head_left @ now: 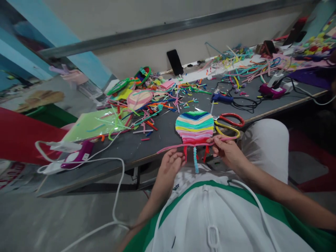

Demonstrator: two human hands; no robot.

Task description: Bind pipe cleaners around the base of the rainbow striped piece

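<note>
A balloon-shaped piece made of striped pipe cleaners (194, 126) lies at the near edge of the grey table (162, 134), with red and light-blue stems hanging below it. A pink pipe cleaner (181, 145) runs across its lower end. My left hand (170, 164) pinches the pink pipe cleaner left of the stems. My right hand (228, 151) pinches its other end on the right.
Red-and-yellow scissors (229, 124) lie right beside the striped piece. A blue glue gun (222, 98) and a purple one (271, 91) sit further back with black cables. Cut pipe-cleaner scraps (168, 101) litter the middle. A purple glue gun (76, 155) with white cord sits at left.
</note>
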